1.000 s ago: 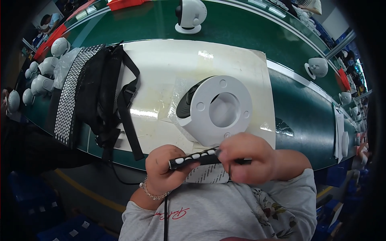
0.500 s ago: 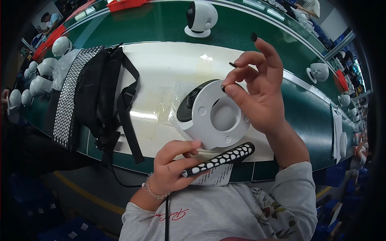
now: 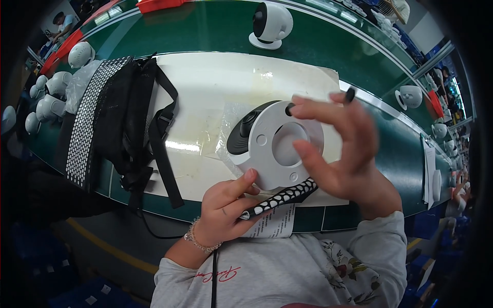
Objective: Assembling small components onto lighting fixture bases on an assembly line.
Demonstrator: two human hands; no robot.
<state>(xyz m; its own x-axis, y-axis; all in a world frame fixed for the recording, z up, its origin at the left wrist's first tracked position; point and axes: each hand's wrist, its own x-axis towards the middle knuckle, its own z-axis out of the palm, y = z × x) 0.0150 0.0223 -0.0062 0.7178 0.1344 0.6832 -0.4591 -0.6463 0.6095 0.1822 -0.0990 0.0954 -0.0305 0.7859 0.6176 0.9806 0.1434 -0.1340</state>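
A white device lies tipped over in front of me, its round base (image 3: 267, 167) facing up with a central hole and shallow round recesses. A small black pad (image 3: 290, 109) sits at the base's upper edge, beside a fingertip. My left hand (image 3: 221, 208) grips a curled black strip with white spots (image 3: 277, 200), and one finger rests on the base rim. Over the base's right side, my right hand (image 3: 341, 149) is raised with fingers apart, slightly blurred. Another black pad (image 3: 350, 94) clings to one of its fingertips. The base's right recess is hidden behind this hand.
A black strapped bag (image 3: 128, 118) and a white-spotted black sheet (image 3: 92, 118) lie at left. White round-headed devices stand at far left, far middle (image 3: 272, 25) and right (image 3: 409, 96). A white board (image 3: 200, 82) covers the green table. Red trays (image 3: 159, 5) line the back.
My right hand has drawn its thumb back from the base's upper edge and lowered, leaving the black pad showing there. The base has shifted slightly right, and my left finger reaches further up its rim.
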